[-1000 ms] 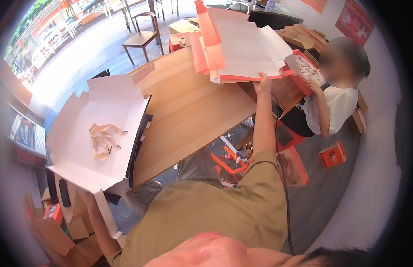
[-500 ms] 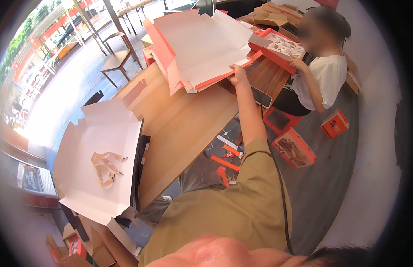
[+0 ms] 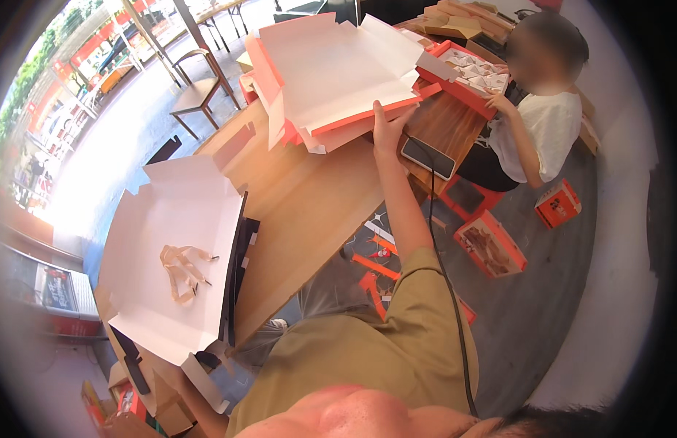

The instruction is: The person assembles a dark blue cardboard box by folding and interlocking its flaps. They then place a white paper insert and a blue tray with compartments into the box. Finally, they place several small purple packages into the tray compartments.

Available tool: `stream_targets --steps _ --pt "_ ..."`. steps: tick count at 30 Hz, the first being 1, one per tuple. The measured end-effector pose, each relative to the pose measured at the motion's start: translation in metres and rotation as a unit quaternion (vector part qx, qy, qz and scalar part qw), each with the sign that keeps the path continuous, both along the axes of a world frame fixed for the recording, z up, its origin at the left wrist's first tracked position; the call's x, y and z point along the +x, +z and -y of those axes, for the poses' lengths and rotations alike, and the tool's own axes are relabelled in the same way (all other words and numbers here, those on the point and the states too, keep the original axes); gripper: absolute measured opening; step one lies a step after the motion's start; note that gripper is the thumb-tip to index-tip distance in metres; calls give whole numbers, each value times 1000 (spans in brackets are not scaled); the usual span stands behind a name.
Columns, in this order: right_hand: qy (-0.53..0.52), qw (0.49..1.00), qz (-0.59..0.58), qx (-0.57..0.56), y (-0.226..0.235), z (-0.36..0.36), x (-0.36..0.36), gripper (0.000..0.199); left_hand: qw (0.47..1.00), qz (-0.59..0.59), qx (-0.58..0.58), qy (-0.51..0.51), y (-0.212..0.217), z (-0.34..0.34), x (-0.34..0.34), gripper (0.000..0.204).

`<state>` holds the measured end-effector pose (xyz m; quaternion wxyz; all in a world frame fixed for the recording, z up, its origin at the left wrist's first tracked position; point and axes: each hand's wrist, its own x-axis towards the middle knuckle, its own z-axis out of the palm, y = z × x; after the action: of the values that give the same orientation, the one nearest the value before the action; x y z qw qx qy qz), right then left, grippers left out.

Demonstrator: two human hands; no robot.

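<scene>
Head view: red-and-white unfolded cardboard [image 3: 342,69] on the wooden table [image 3: 302,201] at twelve o'clock, right hand [image 3: 387,133] touching its edge, thumb and fingers wide; left hand [image 3: 176,379] beside white unfolded cardboard [image 3: 152,252], eight o'clock, fingers hidden, can't tell!

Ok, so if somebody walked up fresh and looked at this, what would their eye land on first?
Probably the flattened red-and-white cartons at the table's far end, with the person's right hand at their near edge. Next, the pale open carton at the near left, with looped peach ribbons lying on it. At the right, a seated co-worker has a hand at a red box of white pieces.
</scene>
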<state>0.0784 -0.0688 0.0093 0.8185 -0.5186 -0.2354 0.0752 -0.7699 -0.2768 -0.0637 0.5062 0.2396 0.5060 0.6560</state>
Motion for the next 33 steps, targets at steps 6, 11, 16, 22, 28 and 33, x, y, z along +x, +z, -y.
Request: stream_targets --steps 6,11,16,22,28,33 --pt "7 998 47 -33 -6 9 -2 102 1000 0 7 4 -7 -4 -5 45" --pt "128 985 -26 111 -24 26 -32 95 1000 10 16 16 -21 7 3 46" --pt "79 994 41 63 -9 86 -94 76 999 21 19 27 -35 19 19 46" --pt "159 829 506 177 114 129 -190 39 999 18 15 47 -36 45 14 47" --pt "232 630 589 449 195 156 -323 19 998 5 2 59 -34 58 8 47" --pt "103 655 527 531 190 143 -341 24 998 -8 -2 62 -24 63 -1 48"
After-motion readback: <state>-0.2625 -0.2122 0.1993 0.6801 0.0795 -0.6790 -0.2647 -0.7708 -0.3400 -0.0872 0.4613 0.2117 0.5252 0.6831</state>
